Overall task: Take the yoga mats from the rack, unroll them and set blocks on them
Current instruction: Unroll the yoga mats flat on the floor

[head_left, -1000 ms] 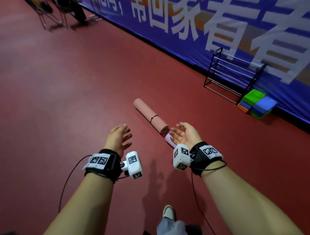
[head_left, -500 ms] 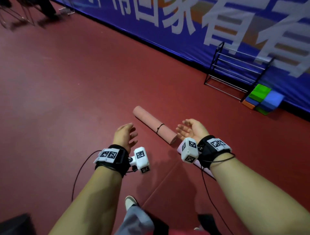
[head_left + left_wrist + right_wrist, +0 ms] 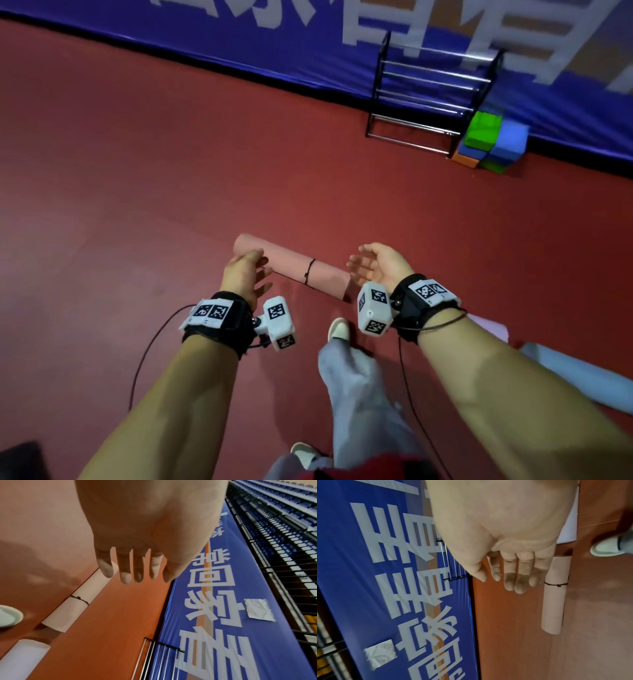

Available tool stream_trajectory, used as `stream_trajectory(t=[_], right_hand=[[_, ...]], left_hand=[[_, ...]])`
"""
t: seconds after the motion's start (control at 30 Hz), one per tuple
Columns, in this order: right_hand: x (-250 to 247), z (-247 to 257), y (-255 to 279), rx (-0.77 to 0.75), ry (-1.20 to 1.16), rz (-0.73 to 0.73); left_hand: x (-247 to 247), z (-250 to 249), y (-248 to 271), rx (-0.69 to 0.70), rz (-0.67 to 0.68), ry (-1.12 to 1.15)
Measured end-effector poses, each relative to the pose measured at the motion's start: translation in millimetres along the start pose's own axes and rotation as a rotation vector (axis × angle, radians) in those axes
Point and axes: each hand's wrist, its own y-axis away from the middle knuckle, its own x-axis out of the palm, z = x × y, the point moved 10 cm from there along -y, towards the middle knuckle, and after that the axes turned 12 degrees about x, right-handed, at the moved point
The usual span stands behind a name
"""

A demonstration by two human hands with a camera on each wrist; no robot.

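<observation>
1. On the red floor (image 3: 137,171), head view: rolled pink mat (image 3: 294,267) lying flat, tied round its middle with a thin black cord (image 3: 309,271). Left hand (image 3: 245,274) above the mat's far end, fingers spread and loose, holding nothing; contact with the mat not clear. Right hand (image 3: 376,267) just beside the near end, palm turned inward, fingers relaxed, empty. Metal rack (image 3: 431,99) against the blue banner (image 3: 239,44), bare of mats, with stacked blocks (image 3: 489,144) in green, blue and orange just beside it. Pale unrolled mat (image 3: 582,380) at the lower right.
2. Left wrist view: left hand (image 3: 145,534) with straight, parted fingers over the pink mat (image 3: 82,599), gripping nothing; second pale roll (image 3: 22,655) near the mat's end.
3. Right wrist view: right hand (image 3: 505,534) with straight fingers held side by side, empty, the pink mat (image 3: 554,601) just beyond.
</observation>
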Motion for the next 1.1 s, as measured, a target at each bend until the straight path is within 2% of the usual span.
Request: stream_trajectory(t=[0.13,0.2,0.3,0.47,0.57,0.7,0.83,0.9,0.97,1.03,1.1], right_hand=[[20.1,29.0,-76.4,0.065,0.022,-0.054],[36.0,44.7,-129.2,0.108,0.053,-0.077],[47.3,48.9,-193.2,0.182,0.083,-0.139],[52.8,32.2,-307.8,0.221,0.123,-0.187],[45.1,12.2,-388.2,0.21,0.184,-0.224],[28.0,-14.8,-523.3,0.098,0.3,-0.248],[25.9,-30.7,-651.8,-0.023,0.783,-0.305],[31.8,-28.5,-690.3,-0.115,1.059,-0.359],[39.3,-38.4,-720.2,-0.142,1.261,-0.34],[40.0,-39.6,-735.0,-0.162,1.37,-0.354],[38.0,-38.4,-741.9,-0.228,1.436,-0.431]], left_hand=[[9.6,8.6,-79.6,-0.031,-0.023,-0.07],[14.3,17.6,-136.1,-0.047,-0.032,-0.097],[21.8,44.5,-197.2,-0.1,-0.015,-0.161],[28.2,119.7,-285.6,-0.155,0.01,-0.258],[30.5,183.1,-348.5,-0.128,0.052,-0.327],[41.3,285.3,-443.2,-0.008,0.135,-0.416],[52.7,380.6,-526.4,0.145,0.184,-0.501],[60.9,405.4,-554.0,0.241,0.209,-0.548],[69.2,426.3,-568.0,0.328,0.25,-0.58],[84.7,428.9,-575.4,0.493,0.312,-0.642],[97.8,435.4,-581.0,0.644,0.39,-0.768]])
